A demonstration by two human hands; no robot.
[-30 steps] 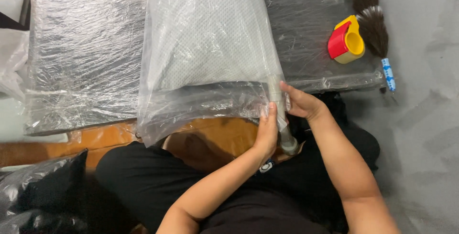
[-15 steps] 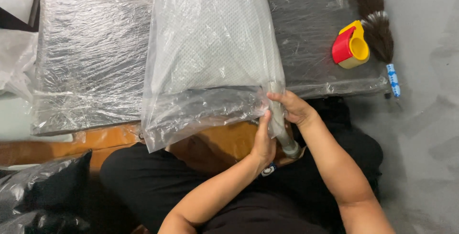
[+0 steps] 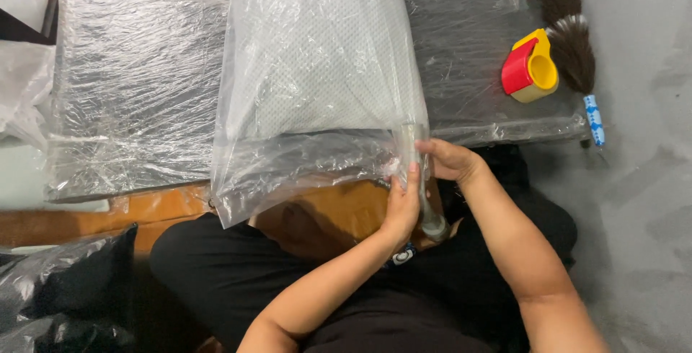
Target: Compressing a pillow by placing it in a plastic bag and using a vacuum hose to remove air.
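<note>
A clear plastic bag (image 3: pixel 310 72) holding a white textured pad lies across wrapped dark panels, its open end hanging toward me. At the bag's lower right corner a clear tube (image 3: pixel 422 187) runs from the bag mouth down to my lap. My left hand (image 3: pixel 401 205) grips the tube and the bunched plastic from the left. My right hand (image 3: pixel 445 158) pinches the bag's edge around the tube from the right. Both hands touch at that corner.
Dark panels wrapped in clear film (image 3: pixel 137 79) lie under the bag. A red and yellow tape dispenser (image 3: pixel 531 67) and a feather duster (image 3: pixel 571 36) with a blue handle sit at the right. Black plastic bags (image 3: pixel 58 288) are at lower left. Grey floor (image 3: pixel 649 201) is at right.
The view has drifted slightly right. My hands shifted a little at the bag corner, the right hand closing lower around the tube and plastic. The bag stays in place.
</note>
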